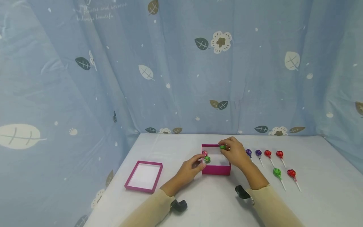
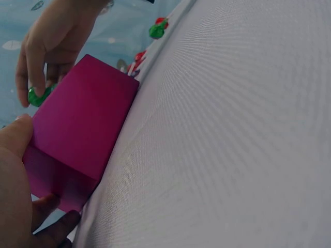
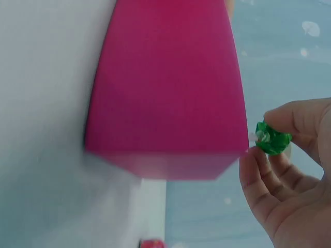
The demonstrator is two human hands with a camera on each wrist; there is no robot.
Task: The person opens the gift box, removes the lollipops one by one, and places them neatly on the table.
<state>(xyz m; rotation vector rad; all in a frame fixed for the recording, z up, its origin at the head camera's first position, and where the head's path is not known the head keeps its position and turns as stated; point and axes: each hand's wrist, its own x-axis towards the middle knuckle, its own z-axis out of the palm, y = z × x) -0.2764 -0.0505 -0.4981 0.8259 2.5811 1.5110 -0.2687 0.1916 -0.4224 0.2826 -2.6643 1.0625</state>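
A magenta box (image 1: 216,170) with a white inside stands on the table. My left hand (image 1: 188,170) holds it by its left wall, thumb at the front corner and fingers along the side. In the left wrist view, the thumb (image 2: 15,135) sits at the rim of the box (image 2: 85,116). Above the back right of the box, my right hand (image 1: 233,152) pinches a green lollipop (image 3: 272,139) by its wrapped head, between thumb and fingertips. Inside the box, close to my left fingers, lie a pink lollipop (image 1: 204,153) and a green lollipop (image 1: 207,159).
A magenta-rimmed lid (image 1: 144,176) lies left of the box, white inside up. On the right are purple lollipops (image 1: 258,153), red lollipops (image 1: 279,154) and a green lollipop (image 1: 277,172), laid in two rows. A blue patterned curtain (image 1: 181,69) hangs behind the white table (image 1: 212,201).
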